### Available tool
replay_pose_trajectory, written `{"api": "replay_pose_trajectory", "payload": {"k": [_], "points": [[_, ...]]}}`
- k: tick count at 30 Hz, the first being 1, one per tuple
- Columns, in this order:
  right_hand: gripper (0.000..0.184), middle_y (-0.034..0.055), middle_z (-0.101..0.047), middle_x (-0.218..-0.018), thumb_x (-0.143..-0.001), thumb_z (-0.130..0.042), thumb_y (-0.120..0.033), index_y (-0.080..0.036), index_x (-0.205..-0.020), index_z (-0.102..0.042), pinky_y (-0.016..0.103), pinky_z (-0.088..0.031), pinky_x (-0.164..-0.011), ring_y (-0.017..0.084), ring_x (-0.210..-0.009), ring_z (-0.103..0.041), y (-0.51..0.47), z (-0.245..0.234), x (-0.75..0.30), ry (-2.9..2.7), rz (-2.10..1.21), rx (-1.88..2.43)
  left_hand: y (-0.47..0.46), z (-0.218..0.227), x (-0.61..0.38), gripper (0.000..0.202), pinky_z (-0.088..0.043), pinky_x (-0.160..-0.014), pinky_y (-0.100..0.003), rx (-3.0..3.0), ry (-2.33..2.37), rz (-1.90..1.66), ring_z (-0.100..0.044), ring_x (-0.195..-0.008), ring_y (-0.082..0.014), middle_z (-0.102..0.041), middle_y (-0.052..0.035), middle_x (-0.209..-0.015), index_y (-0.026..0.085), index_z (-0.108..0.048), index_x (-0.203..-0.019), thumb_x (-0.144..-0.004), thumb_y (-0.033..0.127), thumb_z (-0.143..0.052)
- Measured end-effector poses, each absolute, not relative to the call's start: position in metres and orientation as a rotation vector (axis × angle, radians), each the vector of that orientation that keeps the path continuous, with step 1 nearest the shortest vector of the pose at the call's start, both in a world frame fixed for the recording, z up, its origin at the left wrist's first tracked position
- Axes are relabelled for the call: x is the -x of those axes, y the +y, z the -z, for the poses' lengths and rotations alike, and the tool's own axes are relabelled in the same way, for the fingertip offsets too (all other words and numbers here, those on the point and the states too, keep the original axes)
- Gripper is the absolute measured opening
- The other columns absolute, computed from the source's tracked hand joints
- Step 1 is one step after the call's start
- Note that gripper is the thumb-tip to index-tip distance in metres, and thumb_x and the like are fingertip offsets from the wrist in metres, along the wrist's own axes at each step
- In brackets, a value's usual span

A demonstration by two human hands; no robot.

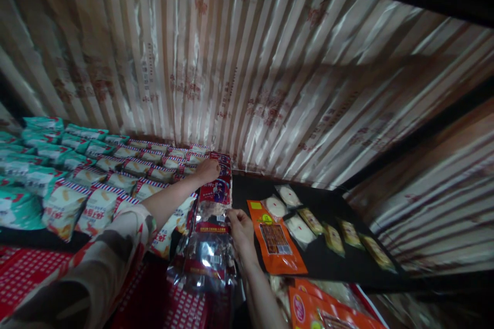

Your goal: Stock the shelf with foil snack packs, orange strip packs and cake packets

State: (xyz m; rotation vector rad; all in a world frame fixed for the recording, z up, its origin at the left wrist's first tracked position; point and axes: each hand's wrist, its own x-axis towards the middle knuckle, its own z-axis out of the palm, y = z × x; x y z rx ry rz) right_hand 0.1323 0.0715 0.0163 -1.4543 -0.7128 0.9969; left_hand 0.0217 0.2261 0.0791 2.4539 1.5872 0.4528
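Observation:
A row of red and clear snack packets (213, 200) lies on the dark shelf (332, 262), running away from me. My left hand (208, 168) reaches to the far end of that row and presses its closed fingers on the furthest red packet (221, 160). My right hand (239, 222) pinches the right edge of a nearer clear packet with a red label (208, 226). More shiny clear packets (206, 259) lie closest to me in the same row.
White, red and blue striped snack bags (96, 200) and teal bags (34, 164) fill the shelf to the left. An orange packet (276, 244) and small round and yellow snacks (309, 221) lie to the right. Striped plastic sheeting (247, 61) hangs behind. Orange packs (320, 311) lie below.

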Motion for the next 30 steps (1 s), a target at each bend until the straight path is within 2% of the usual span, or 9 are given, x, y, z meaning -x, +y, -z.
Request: {"api": "replay_pose_trajectory", "payload": {"k": [3,6,14,22,26,30], "points": [[0.026,-0.0060,-0.050,-0.047,-0.058,-0.064,-0.041,-0.018,-0.056,-0.051,0.021,-0.033,-0.045,0.008,-0.043,-0.043,0.073,-0.016,-0.133,-0.726,-0.962,1.477,0.203,-0.082,-0.025,0.031,-0.037,-0.097,-0.031,-2.511,1.566,-0.541,-0.055,-0.104,-0.0178,-0.065,-0.0091,-0.101,0.013,-0.064,-0.091,-0.086,0.019,-0.035],[0.027,-0.0054,-0.051,-0.047,-0.059,-0.063,-0.042,-0.018,-0.056,-0.052,0.021,-0.033,-0.046,0.009,-0.045,-0.044,0.072,-0.018,-0.132,-0.743,-0.938,1.493,0.170,-0.077,-0.029,0.029,-0.029,-0.105,-0.036,-2.607,1.487,-0.747,-0.043,-0.119,-0.0199,-0.057,-0.0106,-0.120,0.013,-0.063,-0.098,-0.084,0.017,-0.038],[0.027,-0.0037,-0.053,-0.050,-0.060,-0.061,-0.043,-0.017,-0.056,-0.054,0.023,-0.036,-0.050,0.010,-0.048,-0.046,0.067,-0.030,-0.128,-0.827,-0.833,1.528,0.126,-0.053,-0.029,0.044,-0.024,-0.107,-0.044,-2.574,1.565,-0.569,-0.025,-0.132,-0.0265,-0.042,-0.0143,-0.136,0.009,-0.048,-0.124,-0.088,0.031,-0.035],[0.028,-0.0006,-0.056,-0.056,-0.067,-0.056,-0.044,-0.019,-0.056,-0.057,0.025,-0.040,-0.057,0.015,-0.057,-0.052,0.069,-0.023,-0.130,-1.039,-0.641,1.613,0.129,-0.055,-0.032,0.045,-0.021,-0.107,-0.045,-2.573,1.562,-0.400,-0.021,-0.134,-0.0270,-0.036,-0.0140,-0.140,0.011,-0.045,-0.127,-0.088,0.032,-0.033],[0.024,0.0034,-0.059,-0.066,-0.071,-0.053,-0.040,-0.018,-0.066,-0.060,0.029,-0.043,-0.065,0.019,-0.069,-0.055,0.067,-0.020,-0.132,-1.130,-0.491,1.653,0.127,-0.055,-0.033,0.047,-0.022,-0.107,-0.048,-2.549,1.583,-0.394,-0.021,-0.134,-0.0290,-0.034,-0.0152,-0.141,0.011,-0.042,-0.129,-0.088,0.034,-0.032],[0.027,0.0099,-0.059,-0.097,-0.077,-0.046,-0.036,-0.017,-0.091,-0.061,0.035,-0.042,-0.083,0.022,-0.096,-0.053,0.068,-0.031,-0.131,-1.200,-0.264,1.637,0.126,-0.047,-0.034,0.047,-0.020,-0.107,-0.047,-2.567,1.601,-0.413,-0.019,-0.135,-0.0286,-0.032,-0.0144,-0.143,0.012,-0.042,-0.129,-0.088,0.034,-0.034]]}}
